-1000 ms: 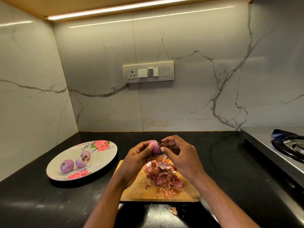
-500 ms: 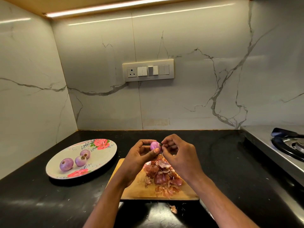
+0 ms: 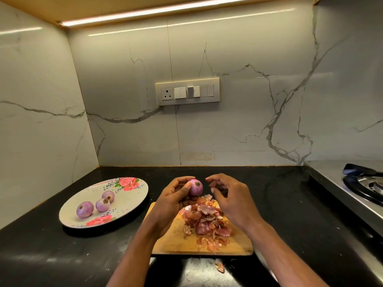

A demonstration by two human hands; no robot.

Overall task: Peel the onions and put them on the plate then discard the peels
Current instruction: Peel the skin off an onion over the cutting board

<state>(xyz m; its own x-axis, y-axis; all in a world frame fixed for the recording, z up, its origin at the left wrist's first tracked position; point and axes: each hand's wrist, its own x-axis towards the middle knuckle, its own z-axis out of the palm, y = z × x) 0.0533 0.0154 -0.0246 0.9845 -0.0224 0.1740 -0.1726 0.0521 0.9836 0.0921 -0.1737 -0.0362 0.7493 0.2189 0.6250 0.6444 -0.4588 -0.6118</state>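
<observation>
Right hand (image 3: 232, 200) has come off the onion (image 3: 195, 187); a moment ago its fingers picked at the top, now they hang loosely curled, holding nothing. Left hand (image 3: 173, 196) grips the smooth purple onion above the wooden board (image 3: 170, 241). Papery reddish peels (image 3: 206, 220) heaped on board. Three peeled onions (image 3: 102, 205) on floral plate (image 3: 132, 195). Glossy black counter (image 3: 41, 255).

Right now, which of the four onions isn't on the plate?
The onion gripped in the left hand, above the cutting board. The other three onions sit on the floral plate.
</observation>
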